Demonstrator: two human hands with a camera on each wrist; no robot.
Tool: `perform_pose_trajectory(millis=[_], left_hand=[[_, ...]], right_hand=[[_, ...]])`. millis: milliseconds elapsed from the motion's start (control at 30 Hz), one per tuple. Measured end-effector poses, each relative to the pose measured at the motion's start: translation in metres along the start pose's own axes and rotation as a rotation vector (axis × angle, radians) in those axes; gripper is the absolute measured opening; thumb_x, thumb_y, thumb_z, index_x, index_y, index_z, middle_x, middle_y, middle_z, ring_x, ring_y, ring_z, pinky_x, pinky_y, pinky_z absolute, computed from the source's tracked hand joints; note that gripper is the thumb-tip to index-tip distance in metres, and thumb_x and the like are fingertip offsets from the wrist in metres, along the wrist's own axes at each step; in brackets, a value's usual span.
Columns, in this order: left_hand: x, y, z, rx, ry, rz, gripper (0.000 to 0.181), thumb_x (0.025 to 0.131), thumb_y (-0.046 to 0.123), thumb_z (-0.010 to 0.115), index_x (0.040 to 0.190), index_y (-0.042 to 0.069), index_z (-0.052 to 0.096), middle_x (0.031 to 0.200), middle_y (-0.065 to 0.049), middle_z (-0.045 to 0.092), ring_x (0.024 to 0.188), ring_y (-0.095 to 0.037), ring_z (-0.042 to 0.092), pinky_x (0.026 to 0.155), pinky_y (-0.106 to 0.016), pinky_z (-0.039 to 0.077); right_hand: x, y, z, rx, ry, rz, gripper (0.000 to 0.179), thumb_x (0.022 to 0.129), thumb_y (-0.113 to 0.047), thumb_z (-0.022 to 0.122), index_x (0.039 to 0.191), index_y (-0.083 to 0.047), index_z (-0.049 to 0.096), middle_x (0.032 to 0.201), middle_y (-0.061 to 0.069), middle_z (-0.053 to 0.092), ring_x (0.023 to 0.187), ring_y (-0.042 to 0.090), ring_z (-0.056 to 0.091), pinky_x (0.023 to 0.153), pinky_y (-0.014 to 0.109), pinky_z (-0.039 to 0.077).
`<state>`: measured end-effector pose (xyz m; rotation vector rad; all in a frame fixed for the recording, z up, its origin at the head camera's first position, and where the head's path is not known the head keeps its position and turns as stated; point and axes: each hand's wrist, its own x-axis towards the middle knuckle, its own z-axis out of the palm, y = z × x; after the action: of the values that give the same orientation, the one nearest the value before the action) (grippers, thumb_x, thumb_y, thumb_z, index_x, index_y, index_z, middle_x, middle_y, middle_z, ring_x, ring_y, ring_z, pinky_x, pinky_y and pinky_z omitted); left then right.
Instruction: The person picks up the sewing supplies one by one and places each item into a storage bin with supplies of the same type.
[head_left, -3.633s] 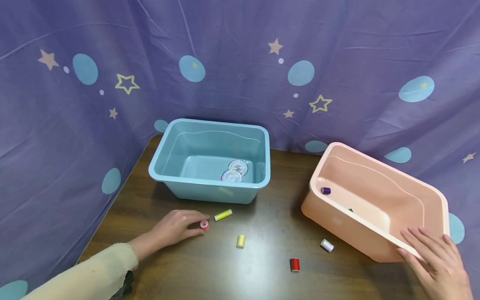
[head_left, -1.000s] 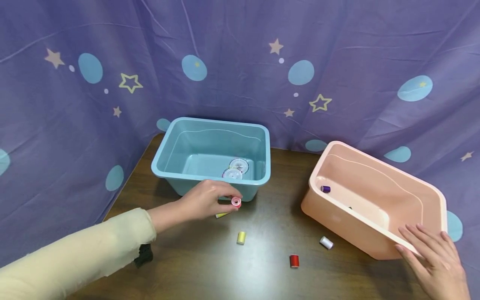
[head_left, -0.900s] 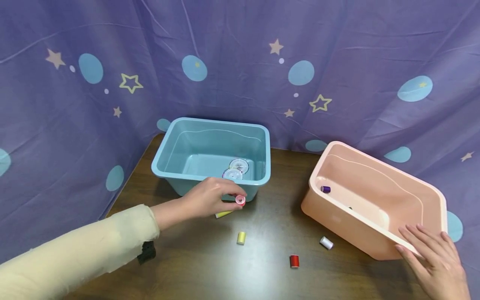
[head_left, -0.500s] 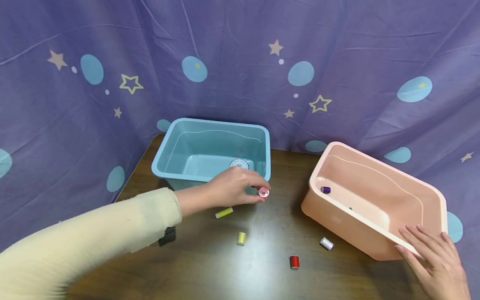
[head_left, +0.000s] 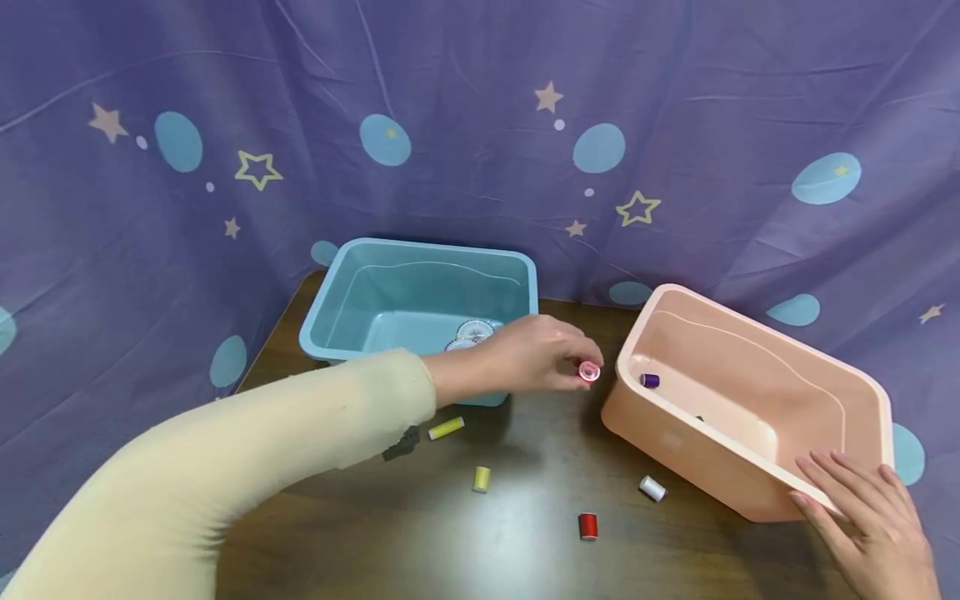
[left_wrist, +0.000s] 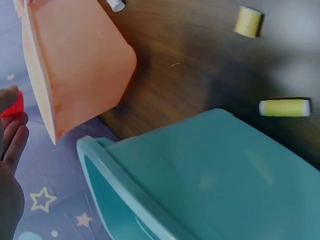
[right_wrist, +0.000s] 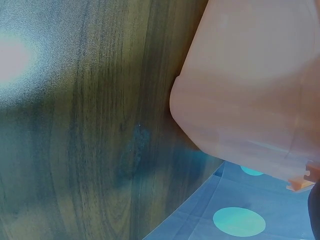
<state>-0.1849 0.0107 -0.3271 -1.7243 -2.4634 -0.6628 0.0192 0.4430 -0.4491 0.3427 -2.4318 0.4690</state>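
Btm right: R hand (head_left: 873,521) lies over near rim of peach tub (head_left: 682,450), fingers extended, gripping nothing visible, prob. to steady it. Table, lower ctr back to mid: red spool (head_left: 588,526), white spool (head_left: 652,488), short yellow spool (head_left: 482,479), long yellow spool (head_left: 447,428). Mid-frame: L hand (head_left: 532,354) pinches pink spool (head_left: 589,372) btwn thumb & fingers, just left of that tub; fingertip hold prob. bc it's small. Purple spool (head_left: 649,381) inside tub. Farther, ctr-left: blue tub (head_left: 420,245) w/ pin wheels (head_left: 476,330). Count: 6 spools (4 table, 1 held, 1 in tub), 2 wheels, 2 tubs.

A curtained nook, home or studio unclear: a starry purple curtain (head_left: 465,196) hangs behind and left of a wooden table (head_left: 540,467).
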Motion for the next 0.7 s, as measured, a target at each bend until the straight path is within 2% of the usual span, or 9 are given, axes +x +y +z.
perform_pose_trajectory(millis=[200,400,567,700], left_hand=[[0.026,0.0,0.006,-0.012,-0.034,0.014,0.013,0.096,0.017,0.079,0.11,0.015,0.078,0.097,0.004,0.074,0.09,-0.013,0.066,0.085,-0.022,0.049],[0.051,0.005,0.009,0.054,-0.086,0.026,0.012,0.099,0.021,0.076,0.108,0.012,0.075,0.095,0.003,0.071,0.087,-0.01,0.061,0.083,-0.022,0.048],[0.068,0.009,0.013,0.08,-0.127,-0.004,0.015,0.102,0.027,0.075,0.102,0.012,0.072,0.091,0.004,0.067,0.086,-0.008,0.059,0.082,-0.023,0.048],[0.08,0.01,0.017,0.067,-0.125,-0.026,0.014,0.102,0.027,0.075,0.104,0.013,0.073,0.093,0.002,0.069,0.088,-0.008,0.059,0.083,-0.02,0.047]], right_hand=[[0.0,0.002,0.002,-0.003,0.01,-0.007,0.07,0.1,-0.071,0.058,0.13,-0.012,0.078,0.15,-0.035,0.049,0.149,-0.007,0.039,0.132,0.043,0.016],[0.0,0.001,0.002,-0.006,0.012,-0.01,0.07,0.1,-0.071,0.057,0.13,-0.012,0.078,0.15,-0.036,0.049,0.149,-0.007,0.038,0.132,0.042,0.016],[0.001,-0.001,0.001,-0.005,0.002,-0.001,0.07,0.1,-0.071,0.057,0.131,-0.012,0.078,0.15,-0.036,0.048,0.149,-0.008,0.038,0.132,0.042,0.016],[0.0,-0.001,0.001,-0.008,-0.003,0.004,0.07,0.1,-0.071,0.057,0.131,-0.013,0.078,0.151,-0.036,0.047,0.149,-0.008,0.037,0.132,0.041,0.015]])
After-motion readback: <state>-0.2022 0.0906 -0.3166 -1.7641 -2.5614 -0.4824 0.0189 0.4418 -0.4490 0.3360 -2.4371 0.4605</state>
